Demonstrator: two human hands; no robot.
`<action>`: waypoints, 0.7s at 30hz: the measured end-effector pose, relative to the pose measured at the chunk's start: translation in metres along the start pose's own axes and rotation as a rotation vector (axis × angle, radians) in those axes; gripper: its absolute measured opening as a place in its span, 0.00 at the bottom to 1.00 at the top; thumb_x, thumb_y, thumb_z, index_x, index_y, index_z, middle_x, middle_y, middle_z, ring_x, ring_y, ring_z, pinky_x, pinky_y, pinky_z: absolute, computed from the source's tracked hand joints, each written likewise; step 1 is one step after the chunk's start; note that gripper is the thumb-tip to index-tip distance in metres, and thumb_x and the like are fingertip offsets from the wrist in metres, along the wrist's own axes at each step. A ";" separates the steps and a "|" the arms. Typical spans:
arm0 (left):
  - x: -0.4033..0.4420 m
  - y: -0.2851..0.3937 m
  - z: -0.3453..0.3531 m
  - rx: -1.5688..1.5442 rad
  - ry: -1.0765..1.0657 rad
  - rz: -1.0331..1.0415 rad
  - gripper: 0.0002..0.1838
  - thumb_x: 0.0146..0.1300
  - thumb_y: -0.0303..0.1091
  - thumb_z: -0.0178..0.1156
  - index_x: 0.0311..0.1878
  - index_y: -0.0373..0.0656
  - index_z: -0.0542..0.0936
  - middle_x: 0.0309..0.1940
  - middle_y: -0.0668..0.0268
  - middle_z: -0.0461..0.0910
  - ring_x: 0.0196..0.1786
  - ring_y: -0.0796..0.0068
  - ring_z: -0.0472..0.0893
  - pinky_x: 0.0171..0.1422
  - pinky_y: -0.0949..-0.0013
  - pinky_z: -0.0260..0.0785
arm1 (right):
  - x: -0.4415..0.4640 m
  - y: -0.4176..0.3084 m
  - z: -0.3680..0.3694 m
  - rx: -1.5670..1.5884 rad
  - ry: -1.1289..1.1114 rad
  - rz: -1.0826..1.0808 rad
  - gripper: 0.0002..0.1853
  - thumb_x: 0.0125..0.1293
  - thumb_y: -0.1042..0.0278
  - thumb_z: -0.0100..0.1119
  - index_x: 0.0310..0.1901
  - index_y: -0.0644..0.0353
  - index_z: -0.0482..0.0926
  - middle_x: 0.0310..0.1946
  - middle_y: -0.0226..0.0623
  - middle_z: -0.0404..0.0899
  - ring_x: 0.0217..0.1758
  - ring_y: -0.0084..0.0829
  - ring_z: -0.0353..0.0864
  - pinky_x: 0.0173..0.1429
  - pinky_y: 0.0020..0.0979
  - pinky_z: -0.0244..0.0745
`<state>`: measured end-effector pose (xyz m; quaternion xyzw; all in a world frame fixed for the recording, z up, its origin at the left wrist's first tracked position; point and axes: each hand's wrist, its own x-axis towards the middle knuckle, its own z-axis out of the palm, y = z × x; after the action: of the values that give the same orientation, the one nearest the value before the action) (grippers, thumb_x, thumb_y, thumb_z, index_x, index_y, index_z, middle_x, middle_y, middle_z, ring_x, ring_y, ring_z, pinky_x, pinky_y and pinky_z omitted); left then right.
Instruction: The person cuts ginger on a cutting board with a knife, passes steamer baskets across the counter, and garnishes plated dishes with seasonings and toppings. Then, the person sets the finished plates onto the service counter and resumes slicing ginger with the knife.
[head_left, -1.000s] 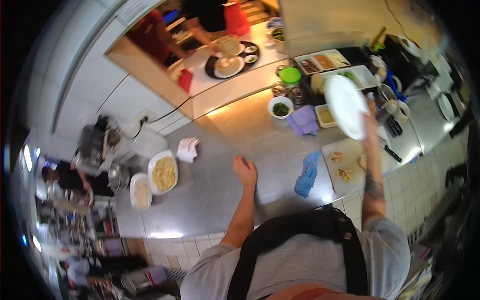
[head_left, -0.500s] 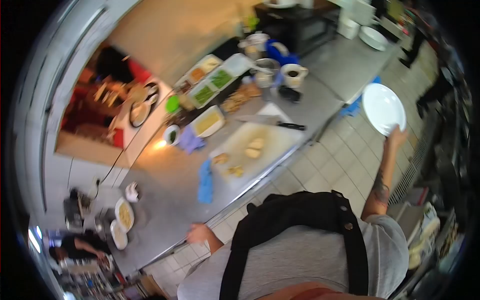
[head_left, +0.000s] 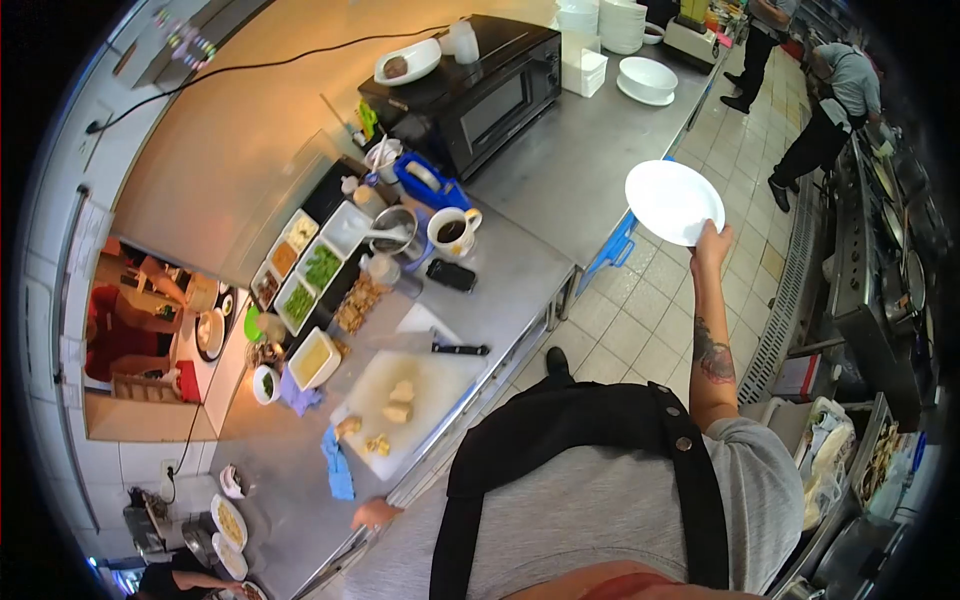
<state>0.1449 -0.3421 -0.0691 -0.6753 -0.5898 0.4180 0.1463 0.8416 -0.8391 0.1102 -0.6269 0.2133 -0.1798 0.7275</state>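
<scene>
A round white plate (head_left: 672, 202) is gripped at its rim by my right hand (head_left: 712, 242), with my arm stretched out over the floor beside the counter. Low at the counter's front edge is my left hand (head_left: 374, 514), small in view, its fingers not clear. Nearby lies a crumpled blue cloth (head_left: 338, 464). Pale cut pieces of food (head_left: 398, 402) rest on a white cutting board (head_left: 440, 375), with a black-handled knife (head_left: 460, 349) at its far side.
Behind the board stand containers of chopped greens (head_left: 322, 267), a mug of dark liquid (head_left: 452, 230) and a black oven (head_left: 490, 95). White bowls (head_left: 647, 78) sit farther along the counter (head_left: 520, 215). Two people work by the stoves at right; others are at left.
My view has swung right, showing more of the far counter. My right hand still holds the plate, which now appears farther left. My left hand now appears lower, by the counter edge.
</scene>
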 end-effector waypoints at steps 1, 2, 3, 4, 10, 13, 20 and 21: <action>-0.004 0.007 0.000 -0.030 -0.005 -0.022 0.27 0.60 0.46 0.50 0.52 0.30 0.74 0.49 0.50 0.76 0.50 0.51 0.77 0.47 0.48 0.69 | 0.020 0.008 0.011 0.000 -0.008 -0.014 0.19 0.62 0.73 0.48 0.53 0.69 0.59 0.46 0.51 0.70 0.43 0.39 0.77 0.38 0.38 0.79; -0.009 0.016 -0.001 -0.061 -0.008 -0.037 0.27 0.60 0.46 0.51 0.52 0.30 0.74 0.49 0.50 0.76 0.50 0.52 0.77 0.47 0.48 0.69 | 0.041 0.010 0.024 0.002 -0.018 -0.028 0.19 0.62 0.73 0.48 0.53 0.69 0.59 0.46 0.51 0.70 0.43 0.39 0.77 0.38 0.39 0.79; -0.017 0.027 -0.002 -0.097 -0.010 -0.055 0.27 0.60 0.46 0.51 0.52 0.31 0.74 0.50 0.50 0.76 0.50 0.52 0.77 0.47 0.48 0.70 | 0.057 0.007 0.037 -0.002 -0.018 -0.012 0.20 0.61 0.73 0.47 0.53 0.69 0.59 0.46 0.51 0.70 0.44 0.40 0.78 0.37 0.39 0.80; -0.025 0.041 -0.005 -0.134 -0.006 -0.065 0.27 0.60 0.46 0.51 0.52 0.31 0.74 0.50 0.51 0.76 0.50 0.52 0.77 0.46 0.48 0.70 | 0.071 -0.002 0.053 0.017 -0.025 -0.001 0.20 0.60 0.73 0.48 0.53 0.69 0.58 0.46 0.52 0.70 0.43 0.41 0.78 0.37 0.40 0.80; -0.086 0.141 -0.036 -0.389 0.022 -0.043 0.27 0.59 0.47 0.53 0.53 0.32 0.74 0.51 0.53 0.75 0.49 0.54 0.77 0.44 0.50 0.70 | 0.195 -0.035 0.170 0.243 -0.077 -0.075 0.24 0.56 0.74 0.49 0.54 0.68 0.56 0.48 0.54 0.68 0.43 0.46 0.79 0.34 0.46 0.82; -0.121 0.192 -0.048 -0.496 0.047 -0.003 0.28 0.58 0.48 0.54 0.53 0.33 0.74 0.52 0.54 0.75 0.49 0.55 0.77 0.43 0.51 0.71 | 0.260 -0.068 0.241 0.325 -0.078 -0.093 0.25 0.54 0.76 0.49 0.54 0.69 0.55 0.50 0.55 0.67 0.44 0.49 0.79 0.34 0.48 0.83; -0.239 0.317 -0.092 -0.615 0.179 0.327 0.28 0.57 0.49 0.56 0.54 0.35 0.75 0.54 0.57 0.75 0.49 0.57 0.78 0.41 0.52 0.71 | 0.415 -0.116 0.449 0.522 -0.280 -0.151 0.21 0.53 0.87 0.38 0.52 0.80 0.64 0.46 0.58 0.73 0.42 0.53 0.80 0.38 0.49 0.85; -0.261 0.332 -0.099 -0.582 0.240 0.458 0.28 0.57 0.49 0.56 0.54 0.35 0.75 0.54 0.57 0.74 0.49 0.57 0.78 0.41 0.53 0.71 | 0.453 -0.105 0.492 0.567 -0.305 -0.083 0.22 0.54 0.88 0.36 0.53 0.78 0.63 0.47 0.55 0.73 0.43 0.52 0.80 0.39 0.49 0.84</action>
<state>0.4535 -0.6399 -0.1362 -0.8469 -0.4964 0.1731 -0.0802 1.4886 -0.6833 0.2366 -0.4271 0.0175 -0.1654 0.8888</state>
